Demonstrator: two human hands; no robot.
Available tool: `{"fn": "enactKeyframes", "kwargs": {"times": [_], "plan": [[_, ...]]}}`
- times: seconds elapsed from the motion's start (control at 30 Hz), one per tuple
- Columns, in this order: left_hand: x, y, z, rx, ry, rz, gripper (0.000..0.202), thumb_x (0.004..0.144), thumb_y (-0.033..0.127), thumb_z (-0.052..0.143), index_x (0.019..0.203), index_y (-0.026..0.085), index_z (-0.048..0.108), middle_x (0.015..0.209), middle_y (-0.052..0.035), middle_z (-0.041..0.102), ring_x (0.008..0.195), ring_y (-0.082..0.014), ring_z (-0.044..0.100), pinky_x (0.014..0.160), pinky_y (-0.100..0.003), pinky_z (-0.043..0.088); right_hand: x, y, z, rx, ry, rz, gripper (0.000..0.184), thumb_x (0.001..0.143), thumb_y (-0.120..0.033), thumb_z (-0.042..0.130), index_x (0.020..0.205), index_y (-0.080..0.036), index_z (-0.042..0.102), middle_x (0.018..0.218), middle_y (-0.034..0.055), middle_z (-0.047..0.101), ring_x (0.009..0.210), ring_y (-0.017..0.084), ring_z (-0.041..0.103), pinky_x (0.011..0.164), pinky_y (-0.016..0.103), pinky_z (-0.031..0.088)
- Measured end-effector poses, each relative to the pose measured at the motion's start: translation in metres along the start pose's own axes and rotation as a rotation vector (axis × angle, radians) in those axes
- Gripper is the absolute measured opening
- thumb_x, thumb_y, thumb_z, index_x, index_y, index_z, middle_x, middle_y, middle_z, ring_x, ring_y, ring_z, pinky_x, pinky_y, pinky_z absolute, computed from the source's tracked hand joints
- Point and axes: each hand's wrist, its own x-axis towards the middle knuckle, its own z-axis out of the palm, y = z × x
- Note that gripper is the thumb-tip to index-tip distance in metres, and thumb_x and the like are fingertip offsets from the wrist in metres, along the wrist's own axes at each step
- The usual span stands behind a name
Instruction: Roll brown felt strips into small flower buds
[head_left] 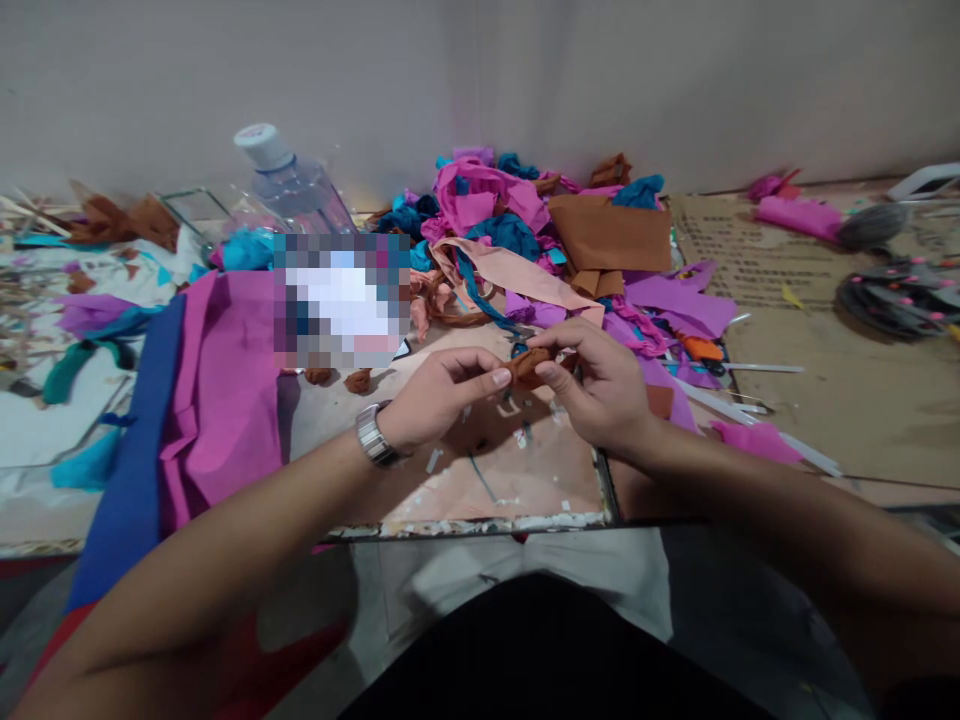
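Between my two hands is a small crumpled piece of brown paper (529, 366), held above the tabletop. My left hand (450, 392), with a metal watch (373, 436) on its wrist, pinches the paper's left end between thumb and fingers. The right end is gripped by the thumb and fingertips of my right hand (600, 385). Two small brown crumpled balls (358, 381) lie to the left, below a blurred-out patch. Behind my hands is a heap of torn paper in pink, teal, brown and peach, with a folded brown sheet (611, 233) on it.
A clear bottle with a white cap (264, 148) stands at the back left. Pink sheets (225, 390) and a blue sheet (139, 450) hang over the table's front edge. Cardboard (817, 400) covers the right side, with white sticks and a dark round pincushion-like object (892, 300).
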Motion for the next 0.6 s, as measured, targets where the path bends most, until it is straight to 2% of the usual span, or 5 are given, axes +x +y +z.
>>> {"fn": "enactKeyframes", "kwargs": {"times": [0.17,0.23,0.4,0.47,0.6], "plan": [[0.0016,0.0029,-0.0012,0.082,-0.071,-0.007,0.037,0.091,0.05,0.075,0.078,0.017,0.066,0.071,-0.0005,0.064,0.062,-0.0105,0.052,0.064,-0.025,0.044,-0.0001,0.0003,0.0012,-0.01,-0.002,-0.012,0.017,0.101,-0.036,0.066,0.115,-0.025,0.069,0.105,0.0056,0.075,0.094,0.021,0.069,0.084,0.036,0.056],[0.0022,0.0017,-0.0021,0.115,-0.06,0.0,0.036,0.093,0.049,0.073,0.081,0.017,0.064,0.073,-0.0005,0.063,0.065,-0.0112,0.053,0.065,-0.025,0.045,0.0005,0.0007,0.0012,-0.032,-0.012,-0.029,0.018,0.102,-0.037,0.065,0.115,-0.025,0.07,0.107,0.0062,0.076,0.096,0.022,0.07,0.086,0.038,0.056],[0.001,-0.0034,-0.0035,0.238,0.115,0.288,0.03,0.095,0.047,0.071,0.102,0.019,0.066,0.098,-0.0056,0.067,0.089,-0.017,0.064,0.08,-0.028,0.053,0.0031,0.0007,0.0005,-0.102,-0.105,-0.1,0.021,0.102,-0.042,0.066,0.114,-0.026,0.071,0.105,0.0057,0.077,0.098,0.023,0.071,0.092,0.041,0.053],[-0.0005,-0.005,-0.0037,0.271,0.151,0.377,0.029,0.095,0.045,0.072,0.107,0.019,0.066,0.106,-0.007,0.069,0.097,-0.018,0.066,0.086,-0.029,0.054,0.0036,0.0008,0.0004,-0.117,-0.136,-0.117,0.022,0.102,-0.043,0.065,0.114,-0.026,0.072,0.104,0.0054,0.077,0.099,0.023,0.071,0.092,0.041,0.052],[-0.0029,-0.0066,-0.0045,0.355,0.118,0.405,0.021,0.095,0.039,0.072,0.098,0.018,0.071,0.097,-0.0061,0.072,0.088,-0.0165,0.066,0.084,-0.03,0.053,0.0028,0.0019,-0.0001,-0.115,-0.143,-0.122,0.022,0.101,-0.043,0.068,0.113,-0.025,0.072,0.101,0.0052,0.077,0.097,0.023,0.07,0.089,0.04,0.051]]}}
